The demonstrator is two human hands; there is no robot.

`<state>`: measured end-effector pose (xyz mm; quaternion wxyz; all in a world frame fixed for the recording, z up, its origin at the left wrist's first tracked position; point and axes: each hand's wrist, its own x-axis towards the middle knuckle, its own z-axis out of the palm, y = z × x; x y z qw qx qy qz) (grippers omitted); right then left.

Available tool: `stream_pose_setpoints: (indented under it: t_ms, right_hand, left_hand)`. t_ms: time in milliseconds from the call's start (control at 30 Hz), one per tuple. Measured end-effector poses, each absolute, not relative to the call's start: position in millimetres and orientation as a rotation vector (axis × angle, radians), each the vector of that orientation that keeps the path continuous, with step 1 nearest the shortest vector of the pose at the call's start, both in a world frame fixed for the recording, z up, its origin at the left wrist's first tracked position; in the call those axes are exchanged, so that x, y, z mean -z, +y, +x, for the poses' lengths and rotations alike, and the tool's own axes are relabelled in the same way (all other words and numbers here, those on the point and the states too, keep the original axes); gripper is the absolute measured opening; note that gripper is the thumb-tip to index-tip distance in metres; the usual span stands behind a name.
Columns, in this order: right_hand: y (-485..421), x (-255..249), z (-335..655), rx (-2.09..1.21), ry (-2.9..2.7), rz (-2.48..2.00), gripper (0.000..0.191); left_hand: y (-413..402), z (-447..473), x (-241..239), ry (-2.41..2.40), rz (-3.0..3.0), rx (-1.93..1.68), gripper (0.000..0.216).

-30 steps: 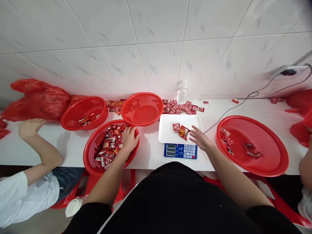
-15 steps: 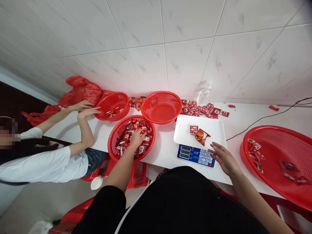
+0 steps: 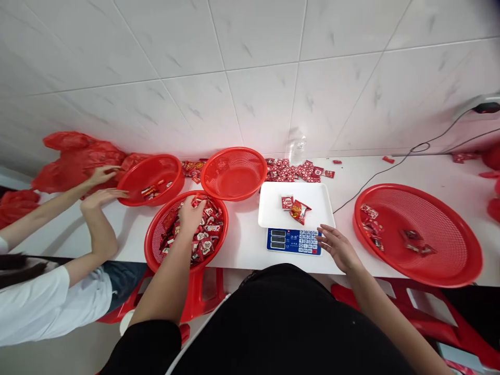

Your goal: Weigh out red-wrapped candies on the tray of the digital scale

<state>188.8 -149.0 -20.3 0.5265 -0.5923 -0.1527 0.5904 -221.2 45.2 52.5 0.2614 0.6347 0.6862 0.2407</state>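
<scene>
My left hand (image 3: 190, 214) reaches into a red mesh basket (image 3: 153, 249) full of red wrapped candies (image 3: 203, 237). Its fingers curl down into the pile, and what they grip is hidden under the hand. My right hand (image 3: 338, 247) rests at the table's front edge, just right of the blue keypad (image 3: 294, 240) of a small scale, with its fingers spread and nothing in them. Two or three wrapped candies (image 3: 296, 208) lie on the scale's white platter (image 3: 273, 208).
An empty red basket (image 3: 233, 174) stands behind the full one. A large shallow red basket (image 3: 429, 260) holding a few candies sits at the right. Loose candies (image 3: 299, 171) lie along the wall. A co-worker's hands (image 3: 102, 197) are at a third basket (image 3: 150, 174) and red bags (image 3: 74, 159). A power cord (image 3: 375, 179) crosses the table.
My left hand moved toward the far side of the candy basket. My right hand pulled back from the platter to beside the keypad. The co-worker's hands reached toward the left basket.
</scene>
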Motion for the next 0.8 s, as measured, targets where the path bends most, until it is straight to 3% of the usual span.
stream_pose_setpoints:
  t_ms: [133,233,400,600,700,800]
  right_hand:
    - [-153.4,21.2,186.8,-1.419,-0.343,-1.390,0.035]
    - [-153.8,20.4,183.9,-1.428,-0.347,-1.382,0.035]
    - [-147.6,15.2,181.2,-1.402,-0.400,-1.421,0.039]
    - [-144.8,12.4,177.0,-1.404,-0.460,-1.416,0.040]
    - [-151.2,14.8,175.9,-1.410,-0.435,-1.435,0.038]
    - [-158.4,19.4,176.9,-1.441,-0.401,-1.439,0.035]
  left_hand:
    - [37.6,-130.5,-17.0,1.663,1.658,-0.556,0.032]
    - [20.4,-58.9,8.7,1.387,1.266,-0.470,0.033]
    - [3.8,-2.8,11.2,1.274,1.191,-0.457,0.063]
    - [23.1,-56.1,-5.1,1.307,1.506,-0.554,0.048]
    - [36.1,-127.2,-6.2,1.657,1.830,-0.662,0.047]
    - [32.8,-198.5,0.0,1.991,1.981,-0.292,0.054]
